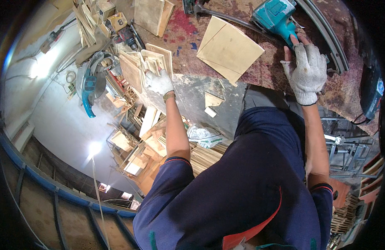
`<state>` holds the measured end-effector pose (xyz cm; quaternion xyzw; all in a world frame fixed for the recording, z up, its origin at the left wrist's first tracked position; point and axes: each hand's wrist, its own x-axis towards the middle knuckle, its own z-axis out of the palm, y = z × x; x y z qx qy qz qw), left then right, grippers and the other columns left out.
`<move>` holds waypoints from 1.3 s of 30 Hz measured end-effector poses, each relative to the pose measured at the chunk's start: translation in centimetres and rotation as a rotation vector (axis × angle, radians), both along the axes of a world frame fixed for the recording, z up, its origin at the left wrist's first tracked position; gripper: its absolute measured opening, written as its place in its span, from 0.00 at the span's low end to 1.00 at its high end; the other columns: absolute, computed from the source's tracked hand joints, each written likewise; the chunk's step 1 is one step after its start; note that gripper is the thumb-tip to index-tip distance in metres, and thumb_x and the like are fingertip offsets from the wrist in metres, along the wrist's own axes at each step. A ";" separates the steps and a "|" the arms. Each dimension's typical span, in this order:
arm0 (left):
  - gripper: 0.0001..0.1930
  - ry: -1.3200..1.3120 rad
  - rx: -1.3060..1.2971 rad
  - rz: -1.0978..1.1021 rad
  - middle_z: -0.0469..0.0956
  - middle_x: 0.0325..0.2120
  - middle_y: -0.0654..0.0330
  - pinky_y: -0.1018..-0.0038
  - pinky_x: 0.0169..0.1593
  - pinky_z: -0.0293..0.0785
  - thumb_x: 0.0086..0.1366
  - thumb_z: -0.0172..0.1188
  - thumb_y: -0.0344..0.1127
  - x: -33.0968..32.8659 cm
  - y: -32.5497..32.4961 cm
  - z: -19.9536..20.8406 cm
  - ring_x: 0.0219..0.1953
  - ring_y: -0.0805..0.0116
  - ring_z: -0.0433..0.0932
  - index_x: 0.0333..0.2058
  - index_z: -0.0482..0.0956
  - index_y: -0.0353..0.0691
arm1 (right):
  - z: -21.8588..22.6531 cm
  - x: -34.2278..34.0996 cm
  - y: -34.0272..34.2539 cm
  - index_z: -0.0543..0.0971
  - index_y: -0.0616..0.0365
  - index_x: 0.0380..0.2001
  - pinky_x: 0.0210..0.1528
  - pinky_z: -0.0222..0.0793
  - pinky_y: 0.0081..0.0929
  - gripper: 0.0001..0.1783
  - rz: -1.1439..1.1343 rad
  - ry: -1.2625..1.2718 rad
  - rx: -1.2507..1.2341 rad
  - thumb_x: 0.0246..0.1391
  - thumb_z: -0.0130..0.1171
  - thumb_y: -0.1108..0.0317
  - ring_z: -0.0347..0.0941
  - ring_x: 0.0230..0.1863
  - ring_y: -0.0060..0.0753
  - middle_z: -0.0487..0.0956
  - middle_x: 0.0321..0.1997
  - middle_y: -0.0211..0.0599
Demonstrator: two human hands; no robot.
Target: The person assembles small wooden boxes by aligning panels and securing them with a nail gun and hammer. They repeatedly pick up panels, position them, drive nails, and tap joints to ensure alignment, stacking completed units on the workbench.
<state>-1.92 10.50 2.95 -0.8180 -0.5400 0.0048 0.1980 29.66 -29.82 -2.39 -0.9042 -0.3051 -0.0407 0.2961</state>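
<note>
My left hand [160, 83], in a white knit glove with bare fingertips, is closed on a thin wooden board in a cluster of upright wooden boards [132, 71] at the bench's left side. Some of its fingers are hidden among the boards. At the upper right, my gloved right hand [308, 71] reaches over the stained bench with fingers stretched out. Its fingertips touch the end of a teal power tool [276, 18], and the thumb stands apart. Between my hands a flat four-sided plywood panel [230, 48] with a pencil line lies on the bench.
More plywood panels [153, 14] lie at the far edge. A teal circular saw [90, 85] and a drill [126, 36] are at the left. Small wood offcuts [213, 100] rest on the dark surface near me. A curved black rail [326, 35] borders the right.
</note>
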 end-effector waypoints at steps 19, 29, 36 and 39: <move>0.36 0.105 0.113 0.004 0.73 0.58 0.43 0.44 0.59 0.63 0.63 0.58 0.59 0.3 -1.3 0.4 0.59 0.44 0.71 0.61 0.71 0.37 | 0.1 0.2 -0.2 0.82 0.48 0.52 0.37 0.71 0.38 0.22 0.012 -0.009 -0.003 0.53 0.68 0.62 0.79 0.41 0.41 0.82 0.49 0.35; 0.34 -0.307 0.098 -0.113 0.76 0.54 0.40 0.49 0.62 0.64 0.60 0.66 0.53 -2.1 2.0 -1.8 0.58 0.41 0.72 0.58 0.74 0.35 | 1.2 -0.5 0.3 0.80 0.56 0.52 0.45 0.71 0.42 0.21 0.042 -0.085 -0.056 0.56 0.65 0.62 0.77 0.45 0.46 0.80 0.56 0.42; 0.35 -0.300 0.082 -0.036 0.76 0.56 0.45 0.49 0.60 0.66 0.64 0.61 0.58 -0.3 0.4 -0.8 0.57 0.44 0.73 0.60 0.73 0.36 | 1.7 -0.6 0.4 0.80 0.57 0.49 0.44 0.70 0.43 0.22 0.026 -0.104 -0.069 0.53 0.65 0.59 0.76 0.45 0.48 0.79 0.54 0.46; 0.35 -0.329 -0.016 0.010 0.75 0.57 0.48 0.49 0.60 0.64 0.67 0.56 0.60 0.8 -0.9 0.6 0.59 0.46 0.71 0.63 0.71 0.41 | 2.4 -0.7 0.4 0.80 0.55 0.48 0.44 0.71 0.43 0.22 0.013 -0.087 -0.060 0.52 0.67 0.57 0.76 0.45 0.48 0.79 0.49 0.44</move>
